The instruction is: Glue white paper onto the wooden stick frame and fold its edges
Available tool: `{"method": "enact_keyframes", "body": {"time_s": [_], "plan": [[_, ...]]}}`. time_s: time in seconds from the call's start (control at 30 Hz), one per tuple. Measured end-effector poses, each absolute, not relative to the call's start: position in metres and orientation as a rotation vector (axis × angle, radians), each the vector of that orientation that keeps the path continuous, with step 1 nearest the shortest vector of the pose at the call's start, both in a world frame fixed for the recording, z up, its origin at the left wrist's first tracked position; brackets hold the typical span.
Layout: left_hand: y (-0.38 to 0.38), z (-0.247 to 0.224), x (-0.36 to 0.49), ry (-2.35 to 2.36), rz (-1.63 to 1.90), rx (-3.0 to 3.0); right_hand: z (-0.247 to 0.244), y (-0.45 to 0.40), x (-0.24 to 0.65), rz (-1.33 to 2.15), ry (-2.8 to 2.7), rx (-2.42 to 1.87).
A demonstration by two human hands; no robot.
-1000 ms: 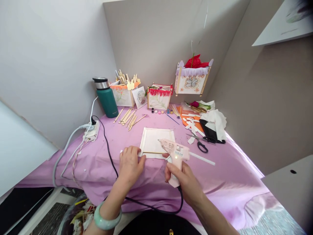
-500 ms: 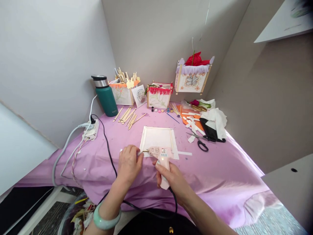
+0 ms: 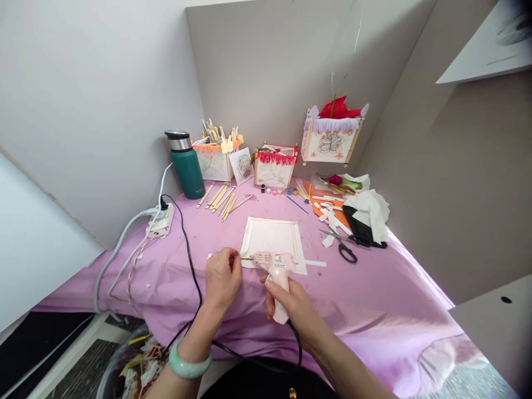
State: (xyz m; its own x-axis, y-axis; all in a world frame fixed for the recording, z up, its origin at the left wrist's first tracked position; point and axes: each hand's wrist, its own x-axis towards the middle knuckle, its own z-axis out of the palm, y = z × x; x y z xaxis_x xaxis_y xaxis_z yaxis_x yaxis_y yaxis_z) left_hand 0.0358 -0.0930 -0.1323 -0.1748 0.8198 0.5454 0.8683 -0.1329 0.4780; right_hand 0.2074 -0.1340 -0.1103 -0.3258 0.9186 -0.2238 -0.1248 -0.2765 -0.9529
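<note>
My right hand (image 3: pixel 288 302) is wrapped around the handle of a pale pink glue gun (image 3: pixel 279 266), whose nozzle points left. At the nozzle's tip is a thin wooden stick (image 3: pixel 246 257), and the closed fingertips of my left hand (image 3: pixel 224 274) pinch its left end. Both hands are over the near edge of a white sheet (image 3: pixel 272 238) framed with wooden sticks along its visible sides. The gun covers part of this near edge. From the handle's base, a black cord (image 3: pixel 300 346) loops toward my lap.
Loose wooden sticks (image 3: pixel 220 198) lie behind my left hand, near a green bottle (image 3: pixel 187 172) and a power strip (image 3: pixel 160 221). To the right are scissors (image 3: pixel 347 252) and paper scraps (image 3: pixel 332 216). Decorated paper boxes (image 3: pixel 274 169) stand at the back; another box (image 3: pixel 330 141) hangs.
The view has shifted slightly, so everything sits a little lower and to the right. My left fingers have drawn closer together at the stick's end. The glue gun remains in my right hand.
</note>
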Motion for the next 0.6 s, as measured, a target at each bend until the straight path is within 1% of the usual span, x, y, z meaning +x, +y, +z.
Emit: {"method": "enact_keyframes", "body": {"time_s": [0.6], "plan": [[-0.093,-0.134,0.034,-2.017,-1.283,-1.983,-0.108,-0.126,0.194,1.769,-1.215,-1.099]]}}
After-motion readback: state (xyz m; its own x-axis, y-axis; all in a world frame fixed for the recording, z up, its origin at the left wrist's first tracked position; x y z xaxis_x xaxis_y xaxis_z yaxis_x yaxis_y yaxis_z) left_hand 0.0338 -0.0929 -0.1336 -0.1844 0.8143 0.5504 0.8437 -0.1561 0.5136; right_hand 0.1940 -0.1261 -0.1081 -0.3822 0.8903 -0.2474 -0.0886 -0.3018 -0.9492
